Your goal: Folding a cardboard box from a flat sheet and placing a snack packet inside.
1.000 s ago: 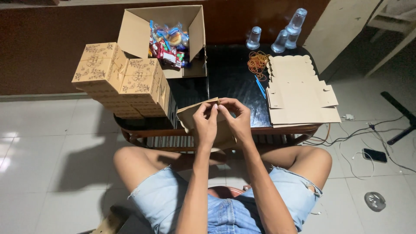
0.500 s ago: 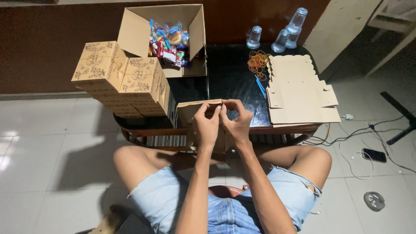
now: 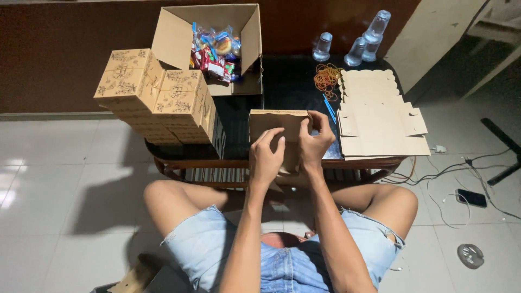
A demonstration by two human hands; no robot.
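At the near edge of a low dark table [image 3: 287,81], a seated person folded a brown cardboard box [image 3: 274,122], left hand [image 3: 267,156] and right hand [image 3: 315,142] both closed on its panels. Pressing each crease flat before tucking a flap would likely keep the corners square. Finished patterned boxes [image 3: 157,97] stood stacked to the left, flat blanks [image 3: 380,119] to the right, an open carton of snacks [image 3: 217,46] behind. Cables [image 3: 450,173] trailed across the pale tiled floor [image 3: 59,179].
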